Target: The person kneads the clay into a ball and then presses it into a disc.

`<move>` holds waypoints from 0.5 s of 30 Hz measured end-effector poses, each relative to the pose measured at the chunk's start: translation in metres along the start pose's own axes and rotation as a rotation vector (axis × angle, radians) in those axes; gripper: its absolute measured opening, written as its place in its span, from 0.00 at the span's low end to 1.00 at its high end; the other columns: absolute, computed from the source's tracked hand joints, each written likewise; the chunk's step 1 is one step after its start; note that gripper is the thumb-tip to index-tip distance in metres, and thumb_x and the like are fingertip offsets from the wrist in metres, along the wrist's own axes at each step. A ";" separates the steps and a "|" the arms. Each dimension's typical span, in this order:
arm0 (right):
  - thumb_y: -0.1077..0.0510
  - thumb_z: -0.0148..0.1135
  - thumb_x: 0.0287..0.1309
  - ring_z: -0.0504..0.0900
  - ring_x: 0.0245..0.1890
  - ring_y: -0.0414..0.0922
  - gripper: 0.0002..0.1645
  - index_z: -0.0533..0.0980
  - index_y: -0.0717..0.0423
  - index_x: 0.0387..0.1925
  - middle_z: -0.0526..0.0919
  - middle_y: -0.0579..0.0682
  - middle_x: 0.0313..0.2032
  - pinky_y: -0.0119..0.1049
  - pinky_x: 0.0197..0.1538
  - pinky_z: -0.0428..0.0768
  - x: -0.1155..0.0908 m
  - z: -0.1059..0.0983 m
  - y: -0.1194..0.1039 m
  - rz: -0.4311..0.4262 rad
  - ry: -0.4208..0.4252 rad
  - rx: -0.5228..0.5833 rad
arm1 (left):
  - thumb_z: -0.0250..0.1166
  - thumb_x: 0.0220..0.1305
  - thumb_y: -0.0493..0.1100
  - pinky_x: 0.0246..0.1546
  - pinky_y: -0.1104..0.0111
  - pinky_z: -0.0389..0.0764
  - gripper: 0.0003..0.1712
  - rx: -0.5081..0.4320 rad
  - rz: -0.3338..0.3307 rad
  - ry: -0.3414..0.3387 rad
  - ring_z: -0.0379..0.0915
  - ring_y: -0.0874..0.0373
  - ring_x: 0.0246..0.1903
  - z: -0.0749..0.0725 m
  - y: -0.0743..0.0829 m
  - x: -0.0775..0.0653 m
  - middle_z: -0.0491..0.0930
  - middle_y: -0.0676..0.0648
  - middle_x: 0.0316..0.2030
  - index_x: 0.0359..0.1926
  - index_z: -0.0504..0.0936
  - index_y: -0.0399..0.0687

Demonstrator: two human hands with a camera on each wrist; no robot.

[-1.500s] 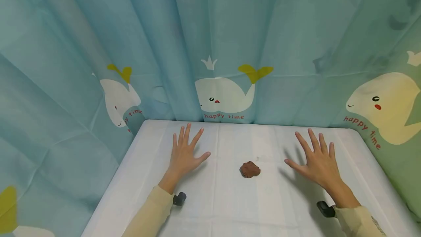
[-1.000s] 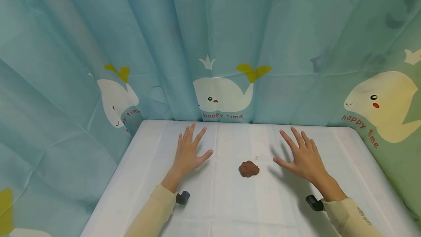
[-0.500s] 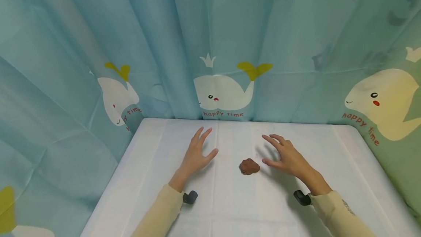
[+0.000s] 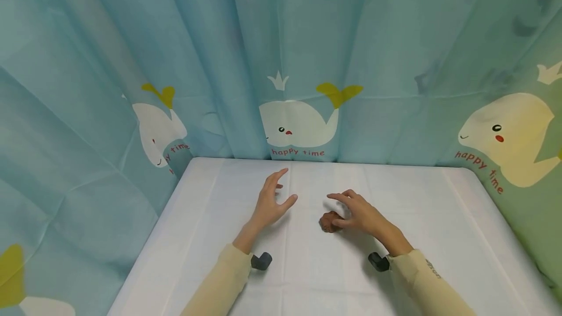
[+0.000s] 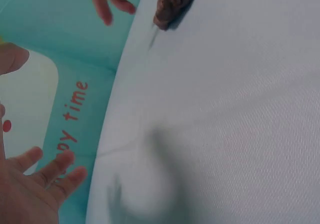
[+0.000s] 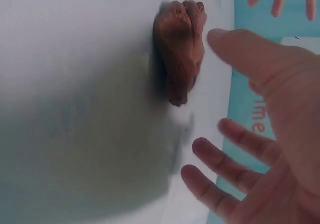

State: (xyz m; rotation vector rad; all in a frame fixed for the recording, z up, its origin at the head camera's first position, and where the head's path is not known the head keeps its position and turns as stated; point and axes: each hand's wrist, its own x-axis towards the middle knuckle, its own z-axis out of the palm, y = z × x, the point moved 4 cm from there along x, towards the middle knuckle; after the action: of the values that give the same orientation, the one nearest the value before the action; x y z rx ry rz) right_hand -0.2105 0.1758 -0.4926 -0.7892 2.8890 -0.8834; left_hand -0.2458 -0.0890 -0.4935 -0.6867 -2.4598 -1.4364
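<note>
A lumpy brown piece that looks like modelling clay (image 4: 327,221) lies on the white-covered table. Over it from the right reaches my right hand (image 4: 365,214), its thumb overlapping the lump in the head view and its fingers loosely bent beyond. The right wrist view shows the thumb tip beside the creased lump (image 6: 180,46), with the other fingers spread apart and nothing between them. To the left of the lump, my left hand (image 4: 267,205) hovers above the cloth, thumb held away from the fingers, holding nothing. Seen from the left wrist, the lump (image 5: 172,4) sits at the top.
White cloth (image 4: 316,272) covers the table, with a few faint creases. Behind and at both sides hangs a blue-green curtain (image 4: 307,33) printed with whales, meeting the table's far edge. A small black device (image 4: 262,261) is strapped at each wrist under beige sleeves.
My right hand has moved left to the brown lump, its spread fingers bending. My left hand has shifted right and turned, its fingers drawing together. The lump stays in place.
</note>
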 end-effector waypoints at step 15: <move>0.66 0.74 0.57 0.78 0.42 0.46 0.21 0.84 0.57 0.54 0.81 0.49 0.41 0.44 0.48 0.80 0.005 0.015 -0.014 -0.068 -0.103 -0.009 | 0.69 0.67 0.45 0.51 0.41 0.79 0.43 -0.060 -0.076 -0.007 0.75 0.31 0.54 -0.002 0.001 -0.001 0.62 0.36 0.72 0.78 0.60 0.52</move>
State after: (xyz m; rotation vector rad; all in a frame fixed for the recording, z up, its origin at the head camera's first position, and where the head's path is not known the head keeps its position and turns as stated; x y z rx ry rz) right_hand -0.2061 0.1558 -0.4970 -0.9110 2.7945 -0.8109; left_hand -0.2449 -0.0908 -0.4921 -0.6178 -2.4819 -1.5437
